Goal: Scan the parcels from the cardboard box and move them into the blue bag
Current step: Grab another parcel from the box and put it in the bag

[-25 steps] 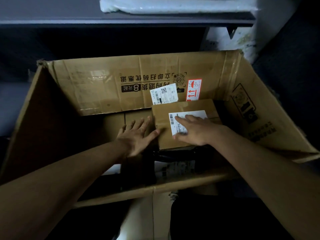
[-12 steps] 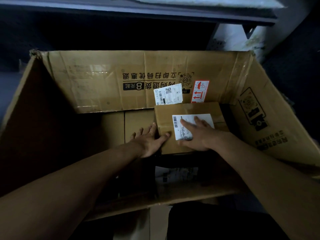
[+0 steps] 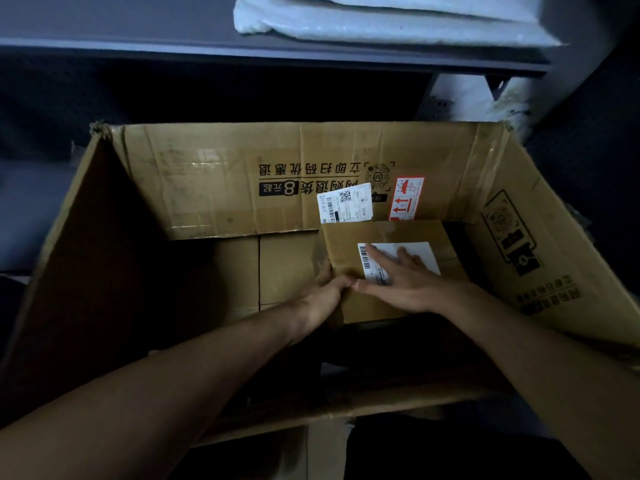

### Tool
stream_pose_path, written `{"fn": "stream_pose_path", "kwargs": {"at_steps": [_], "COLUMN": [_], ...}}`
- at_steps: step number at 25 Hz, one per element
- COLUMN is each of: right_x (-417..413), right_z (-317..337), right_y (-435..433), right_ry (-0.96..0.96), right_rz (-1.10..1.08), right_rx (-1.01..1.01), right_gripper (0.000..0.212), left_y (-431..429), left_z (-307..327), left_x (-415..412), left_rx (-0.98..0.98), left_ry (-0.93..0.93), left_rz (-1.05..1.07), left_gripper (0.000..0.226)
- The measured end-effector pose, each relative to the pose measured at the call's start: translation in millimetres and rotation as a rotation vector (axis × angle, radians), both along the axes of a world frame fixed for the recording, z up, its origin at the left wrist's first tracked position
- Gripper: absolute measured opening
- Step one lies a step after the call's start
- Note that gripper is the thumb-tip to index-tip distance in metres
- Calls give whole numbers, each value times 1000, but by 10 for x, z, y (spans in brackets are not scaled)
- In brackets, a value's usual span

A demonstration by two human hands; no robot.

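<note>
A large open cardboard box (image 3: 207, 188) fills the view. Inside it at the right lies a small brown parcel (image 3: 391, 237) with a white barcode label (image 3: 415, 251) on top. My left hand (image 3: 325, 296) grips the parcel's left edge, thumb on top and fingers tucked down its side. My right hand (image 3: 398, 278) lies flat on the top, fingers stretched over the label. Another white label (image 3: 344, 205) stands up behind the parcel against the box's far wall. The blue bag is out of view.
Dark parcels (image 3: 346, 341) lie in shadow under my wrists at the box's near side. A grey shelf edge (image 3: 277, 50) runs across above the box, with white padded packaging (image 3: 381, 19) on it. The box's left half shows bare cardboard floor (image 3: 287, 271).
My left hand slid right from the box floor onto the parcel's left edge and took hold of it. My right hand stayed on the label. The camera tilted a little.
</note>
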State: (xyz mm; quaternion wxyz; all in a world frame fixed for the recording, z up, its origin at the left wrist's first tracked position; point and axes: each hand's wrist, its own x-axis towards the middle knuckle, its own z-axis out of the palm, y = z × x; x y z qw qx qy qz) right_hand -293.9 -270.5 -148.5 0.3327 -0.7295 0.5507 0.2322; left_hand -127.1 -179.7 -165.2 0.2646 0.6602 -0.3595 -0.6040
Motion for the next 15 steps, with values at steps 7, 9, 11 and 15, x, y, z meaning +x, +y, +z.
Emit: {"fn": "stream_pose_path", "kwargs": {"at_steps": [7, 9, 11, 15], "right_x": [-78, -78, -60, -32], "right_z": [195, 216, 213, 209], "right_y": [-39, -32, -9, 18], "right_ry": [-217, -313, -409, -492], "right_rz": [-204, -275, -344, -405], "right_rx": [-26, -43, -49, -8], "right_gripper": [116, 123, 131, 125], "left_y": [40, 61, 108, 156], "left_z": [407, 573, 677, 680], "left_x": [-58, -98, -139, -124], "left_rx": [-170, -163, -131, -150], "left_ry": [17, -84, -243, -482], "left_rz": [73, 34, -46, -74], "left_gripper": [78, 79, 81, 89]}}
